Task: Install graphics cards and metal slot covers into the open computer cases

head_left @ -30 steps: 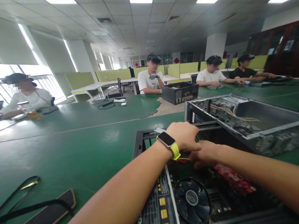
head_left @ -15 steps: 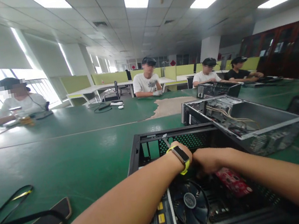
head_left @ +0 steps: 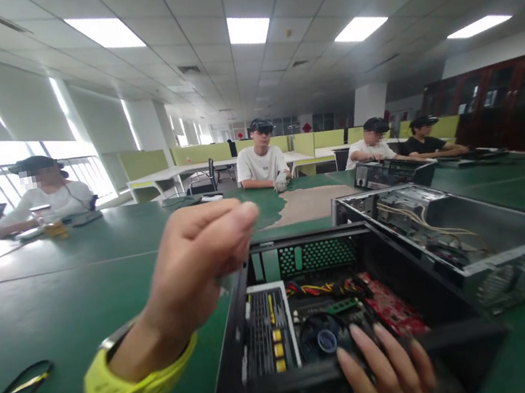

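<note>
Black open-topped computer case [head_left: 315, 322] sits near you on the green table [head_left: 57, 300]. Your right hand [head_left: 385, 371] lies flat, fingers spread, on its near rim, steadying it; your left hand [head_left: 197, 262] hangs raised, fingertips pinched, contents hidden.

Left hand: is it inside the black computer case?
No. The left hand is raised above the table, outside the black case; only the right hand rests on its near edge.

No readable text, yellow labels on power supply [head_left: 268, 331] too blurred
</note>
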`<state>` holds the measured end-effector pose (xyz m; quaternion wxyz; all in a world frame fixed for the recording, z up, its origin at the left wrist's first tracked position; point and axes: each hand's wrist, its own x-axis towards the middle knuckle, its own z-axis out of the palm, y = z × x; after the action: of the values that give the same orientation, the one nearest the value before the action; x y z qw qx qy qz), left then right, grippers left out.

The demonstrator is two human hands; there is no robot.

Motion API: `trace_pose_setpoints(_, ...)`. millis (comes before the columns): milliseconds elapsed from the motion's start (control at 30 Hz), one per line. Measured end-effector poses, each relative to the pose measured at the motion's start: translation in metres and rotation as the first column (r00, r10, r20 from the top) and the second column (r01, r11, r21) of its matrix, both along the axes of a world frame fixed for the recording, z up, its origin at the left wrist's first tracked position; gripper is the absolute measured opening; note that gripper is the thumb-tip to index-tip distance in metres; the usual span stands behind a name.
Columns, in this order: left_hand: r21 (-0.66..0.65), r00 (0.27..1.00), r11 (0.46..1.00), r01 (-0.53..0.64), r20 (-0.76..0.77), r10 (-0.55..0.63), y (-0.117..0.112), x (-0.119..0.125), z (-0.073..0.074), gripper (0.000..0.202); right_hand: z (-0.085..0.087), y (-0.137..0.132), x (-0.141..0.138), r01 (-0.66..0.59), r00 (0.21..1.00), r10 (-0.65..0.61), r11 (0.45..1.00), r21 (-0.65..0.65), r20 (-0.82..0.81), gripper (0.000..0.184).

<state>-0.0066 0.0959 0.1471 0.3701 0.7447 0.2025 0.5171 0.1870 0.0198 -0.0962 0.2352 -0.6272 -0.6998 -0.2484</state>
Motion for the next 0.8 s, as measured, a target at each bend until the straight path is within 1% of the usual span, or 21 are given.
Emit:
trace_pose_setpoints(33, -0.032, 0.995, 0.999, 0.005, 0.101, -0.002, -0.001, -0.008, -0.001, 0.042, 0.018, 0.035, -0.007, -0.019, 0.996, 0.015, 0.999, -0.050, -0.089, 0.053)
trace_pose_setpoints(67, -0.058, 0.983, 0.998, 0.007, 0.185, 0.004, -0.001, -0.012, -0.005, 0.041, 0.041, 0.071, -0.014, -0.082, 0.979, 0.050, 0.984, -0.156, -0.198, 0.058)
trace_pose_setpoints(100, -0.088, 0.968, 0.996, 0.004, 0.251, 0.019, 0.002, -0.014, -0.010, 0.040, 0.064, 0.105, -0.022, -0.138, 0.932, 0.032, 0.952, -0.272, -0.360, 0.060)
trace_pose_setpoints(133, -0.123, 0.952, 0.992, 0.005, 0.304, 0.033, 0.007, -0.013, -0.017, 0.039, 0.086, 0.134, -0.029, -0.198, 0.825, -0.048, 0.909, -0.368, -0.563, 0.054)
trace_pose_setpoints(200, -0.215, 0.909, 0.975, 0.063, 0.415, 0.033, 0.023, -0.007, -0.034, 0.040, 0.117, 0.172, -0.044, -0.272, 0.722, -0.128, 0.852, -0.448, -0.680, 0.047)
trace_pose_setpoints(233, -0.262, 0.874, 0.956, 0.129, 0.485, 0.015, 0.032, -0.002, -0.044, 0.042, 0.124, 0.179, -0.049, -0.329, 0.670, -0.149, 0.818, -0.471, -0.727, 0.048)
trace_pose_setpoints(267, -0.299, 0.827, 0.930, 0.216, 0.562, -0.011, 0.042, 0.003, -0.054, 0.043, 0.124, 0.178, -0.053, -0.394, 0.639, -0.150, 0.779, -0.488, -0.754, 0.054)
trace_pose_setpoints(300, -0.322, 0.771, 0.897, 0.304, 0.636, -0.033, 0.050, 0.010, -0.064, 0.045, 0.119, 0.170, -0.055, -0.501, 0.580, -0.147, 0.712, -0.493, -0.801, 0.062)
trace_pose_setpoints(333, -0.336, 0.716, 0.861, 0.381, 0.696, -0.045, 0.058, 0.017, -0.075, 0.047, 0.110, 0.157, -0.054, -0.635, 0.481, -0.155, 0.617, -0.465, -0.863, 0.069)
trace_pose_setpoints(367, -0.349, 0.674, 0.826, 0.442, 0.737, -0.050, 0.064, 0.026, -0.085, 0.048, 0.099, 0.140, -0.051, -0.762, 0.348, -0.184, 0.516, -0.391, -0.919, 0.071)
trace_pose_setpoints(400, -0.360, 0.650, 0.798, 0.483, 0.758, -0.051, 0.068, 0.036, -0.096, 0.049, 0.087, 0.122, -0.045, -0.854, 0.197, -0.229, 0.438, -0.282, -0.953, 0.067)
trace_pose_setpoints(433, -0.372, 0.645, 0.783, 0.499, 0.763, -0.048, 0.070, 0.047, -0.106, 0.050, 0.076, 0.106, -0.036, -0.900, 0.045, -0.273, 0.407, -0.158, -0.961, 0.059)
trace_pose_setpoints(467, -0.386, 0.664, 0.783, 0.488, 0.746, -0.047, 0.070, 0.058, -0.115, 0.050, 0.067, 0.091, -0.025, -0.905, -0.088, -0.301, 0.423, -0.051, -0.950, 0.050)
trace_pose_setpoints(500, -0.399, 0.712, 0.799, 0.449, 0.700, -0.051, 0.069, 0.069, -0.123, 0.049, 0.061, 0.079, -0.011, -0.881, -0.181, -0.305, 0.474, 0.015, -0.935, 0.041)
trace_pose_setpoints(533, -0.404, 0.787, 0.831, 0.383, 0.614, -0.064, 0.067, 0.077, -0.129, 0.047, 0.057, 0.070, 0.004, -0.845, -0.218, -0.291, 0.534, 0.030, -0.931, 0.036)
trace_pose_setpoints(600, -0.360, 0.951, 0.913, 0.195, 0.296, -0.086, 0.062, 0.088, -0.138, 0.039, 0.058, 0.059, 0.037, -0.807, -0.204, -0.281, 0.591, -0.002, -0.938, 0.034)
trace_pose_setpoints(633, -0.307, 0.992, 0.945, 0.116, 0.081, -0.096, 0.059, 0.090, -0.141, 0.036, 0.061, 0.057, 0.054, -0.800, -0.162, -0.285, 0.598, -0.043, -0.945, 0.034)
trace_pose_setpoints(667, -0.260, 0.983, 0.962, 0.079, -0.138, -0.118, 0.056, 0.091, -0.142, 0.037, 0.066, 0.054, 0.071, -0.789, -0.101, -0.282, 0.607, -0.096, -0.954, 0.034)
trace_pose_setpoints(733, -0.267, 0.850, 0.954, 0.134, -0.464, -0.250, 0.051, 0.092, -0.144, 0.041, 0.078, 0.047, 0.099, -0.735, 0.040, -0.248, 0.649, -0.197, -0.968, 0.036)
trace_pose_setpoints(767, -0.328, 0.770, 0.925, 0.191, -0.535, -0.349, 0.050, 0.095, -0.144, 0.044, 0.083, 0.041, 0.110, -0.679, 0.106, -0.227, 0.695, -0.237, -0.968, 0.036)
trace_pose_setpoints(800, -0.405, 0.718, 0.883, 0.238, -0.538, -0.441, 0.048, 0.100, -0.144, 0.047, 0.088, 0.033, 0.119, -0.592, 0.158, -0.207, 0.763, -0.261, -0.965, 0.039)
